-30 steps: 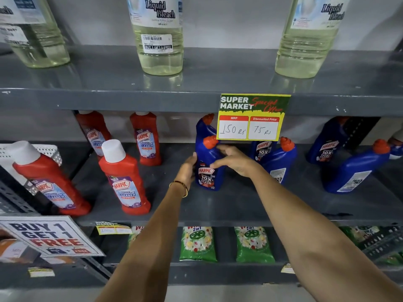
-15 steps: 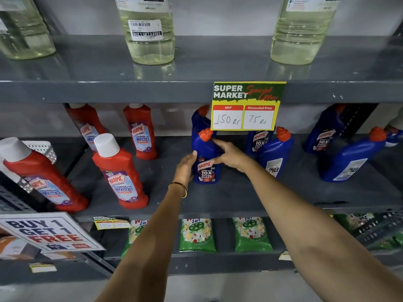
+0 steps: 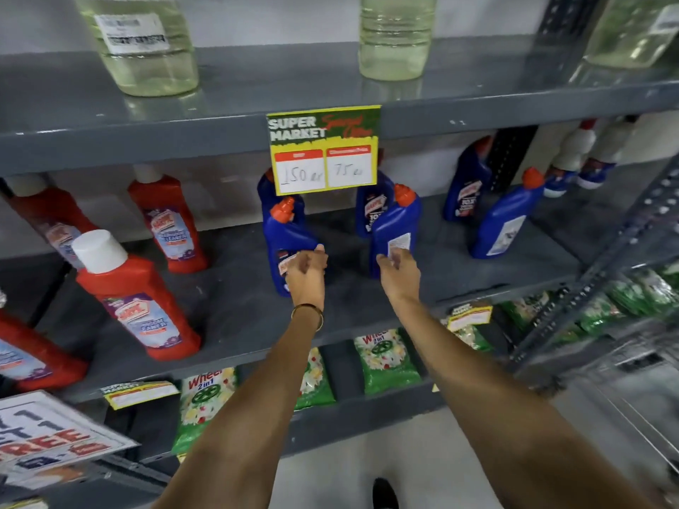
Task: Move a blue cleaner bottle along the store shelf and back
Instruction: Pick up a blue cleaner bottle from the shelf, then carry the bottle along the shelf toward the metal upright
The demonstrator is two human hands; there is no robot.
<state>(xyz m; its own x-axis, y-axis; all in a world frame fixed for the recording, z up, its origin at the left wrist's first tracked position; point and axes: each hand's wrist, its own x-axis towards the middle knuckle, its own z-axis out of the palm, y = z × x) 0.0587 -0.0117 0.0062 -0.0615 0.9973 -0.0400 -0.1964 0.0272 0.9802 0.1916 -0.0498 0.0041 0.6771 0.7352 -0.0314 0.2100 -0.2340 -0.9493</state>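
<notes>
A blue cleaner bottle [image 3: 288,235] with an orange cap stands upright on the grey middle shelf [image 3: 235,314], just below a yellow price tag [image 3: 325,150]. My left hand [image 3: 306,270] is closed around its lower half, covering the label. A second blue bottle [image 3: 395,229] stands to its right, back label facing me. My right hand [image 3: 398,275] touches the base of that bottle with its fingertips; blur hides whether it grips. More blue bottles stand behind both.
Red cleaner bottles [image 3: 136,299] fill the left of the same shelf. Two more blue bottles [image 3: 507,218] stand to the right, near a perforated upright post [image 3: 588,270]. Liquid bleach bottles [image 3: 143,42] sit on the shelf above. Green detergent packets [image 3: 389,361] lie below.
My right hand has left the top of the first blue bottle and moved right to the second one. My left hand stays on the first bottle. The view has shifted right.
</notes>
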